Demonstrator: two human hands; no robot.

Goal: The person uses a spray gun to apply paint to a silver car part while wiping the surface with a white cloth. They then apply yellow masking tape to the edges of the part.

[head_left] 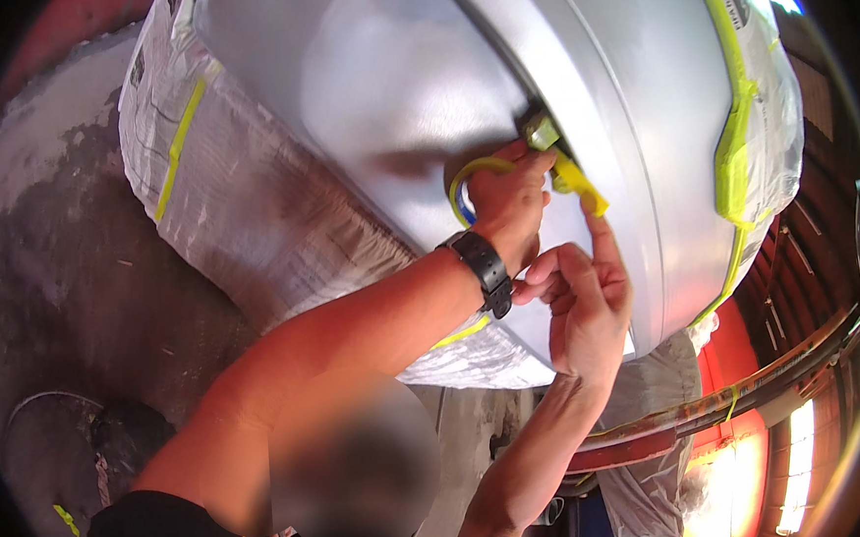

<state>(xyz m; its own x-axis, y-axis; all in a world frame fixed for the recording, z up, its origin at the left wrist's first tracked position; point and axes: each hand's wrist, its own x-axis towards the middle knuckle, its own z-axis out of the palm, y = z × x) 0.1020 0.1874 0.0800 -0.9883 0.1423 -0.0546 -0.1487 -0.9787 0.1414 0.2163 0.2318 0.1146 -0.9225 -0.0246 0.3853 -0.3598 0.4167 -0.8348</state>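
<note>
A roll of yellow masking tape (456,190) hangs at my left hand (510,205), whose fingers are closed by the roll, close against a silver car body panel (379,85). Just past those fingers, a short yellow tape strip (580,185) sticks out beside the panel's gap, near a small tape-covered part (541,132). My right hand (590,303) is below it, the index finger stretched up with its tip at the strip's lower end. Its other fingers are loosely bent, with nothing seen in them. A black watch is on my left wrist.
Wrinkled masking film (259,210) covers the car's lower left side, edged with yellow tape (179,151). More film and tape (732,176) line the right side. A long rusty rail (715,413) runs at lower right. Concrete floor (74,241) lies to the left.
</note>
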